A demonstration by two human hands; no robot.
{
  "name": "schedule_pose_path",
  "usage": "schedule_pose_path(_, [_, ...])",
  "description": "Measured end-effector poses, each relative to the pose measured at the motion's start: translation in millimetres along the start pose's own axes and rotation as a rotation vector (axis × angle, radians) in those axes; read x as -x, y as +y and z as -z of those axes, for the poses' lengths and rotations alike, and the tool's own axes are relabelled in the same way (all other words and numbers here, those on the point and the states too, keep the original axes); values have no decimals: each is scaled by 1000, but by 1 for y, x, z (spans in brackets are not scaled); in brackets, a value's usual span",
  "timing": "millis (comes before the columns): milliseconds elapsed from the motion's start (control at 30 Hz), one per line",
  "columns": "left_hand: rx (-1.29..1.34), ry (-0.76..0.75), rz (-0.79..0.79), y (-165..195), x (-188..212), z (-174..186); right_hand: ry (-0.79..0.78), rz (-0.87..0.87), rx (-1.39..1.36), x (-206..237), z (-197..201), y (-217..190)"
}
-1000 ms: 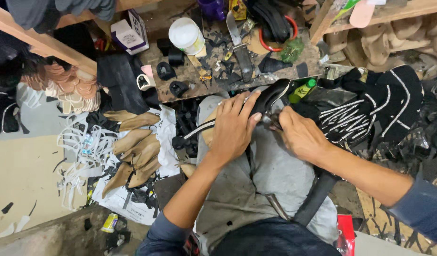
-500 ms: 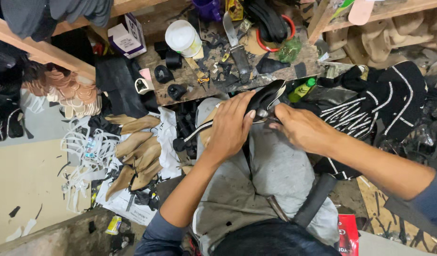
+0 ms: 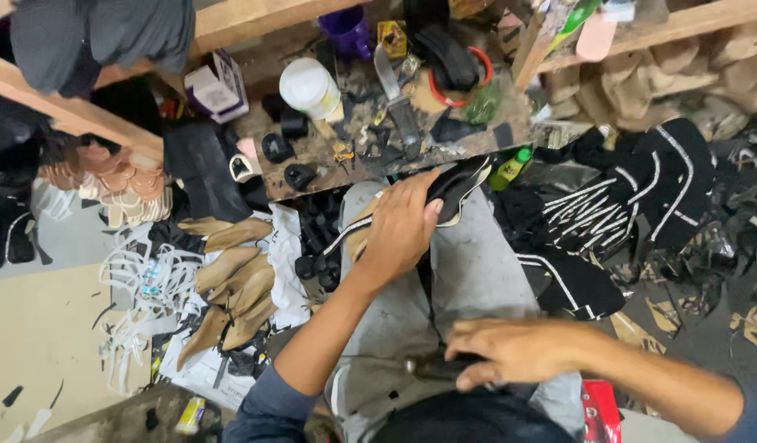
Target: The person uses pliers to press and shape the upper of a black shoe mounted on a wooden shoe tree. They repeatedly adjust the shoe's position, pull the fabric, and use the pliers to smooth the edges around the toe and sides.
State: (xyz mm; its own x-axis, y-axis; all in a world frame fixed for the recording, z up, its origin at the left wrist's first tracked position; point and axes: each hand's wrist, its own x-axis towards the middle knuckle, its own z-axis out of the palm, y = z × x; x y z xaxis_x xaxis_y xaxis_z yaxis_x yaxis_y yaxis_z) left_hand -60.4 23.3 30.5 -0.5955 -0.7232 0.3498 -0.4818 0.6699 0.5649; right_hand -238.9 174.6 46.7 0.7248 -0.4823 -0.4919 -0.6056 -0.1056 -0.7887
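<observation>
Cluttered wooden workbench (image 3: pixel 313 164) ahead; left hand (image 3: pixel 399 226) clamps a black shoe upper (image 3: pixel 456 184) over the lap, just below the bench edge; right hand (image 3: pixel 510 353) closes around a dark tool (image 3: pixel 427 367) near the waist

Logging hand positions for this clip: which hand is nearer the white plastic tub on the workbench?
Left. The left hand grips the black shoe upper just below the workbench, close under the white plastic tub. The right hand is down at the lap, much farther away.
</observation>
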Motion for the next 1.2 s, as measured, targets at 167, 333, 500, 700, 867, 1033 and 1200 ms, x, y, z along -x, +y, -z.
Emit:
schedule_pose_path(167, [94, -100, 111, -9, -2, -10, 413, 13, 308, 30, -43, 23])
schedule_pose_path(333, [-19, -166, 146, -8, -12, -19, 559, -177, 595, 49, -95, 61])
schedule_pose_path(500, [89, -116, -19, -12, 5, 9, 415, -121, 346, 94, -96, 94])
schedule_pose_path(700, [152, -183, -42, -28, 17, 24, 777, -551, -6, 167, -34, 66])
schedule_pose_path(867, [476, -545, 301, -56, -18, 30, 1783, 471, -571, 66, -4, -7])
schedule_pose_path(1033, [501, -534, 276, -67, -22, 31, 1646, 22, -477, -45, 9, 11])
schedule_pose_path(1200, [402, -531, 261, -70, -16, 30, 1685, 319, -632, -56, 3, 25])
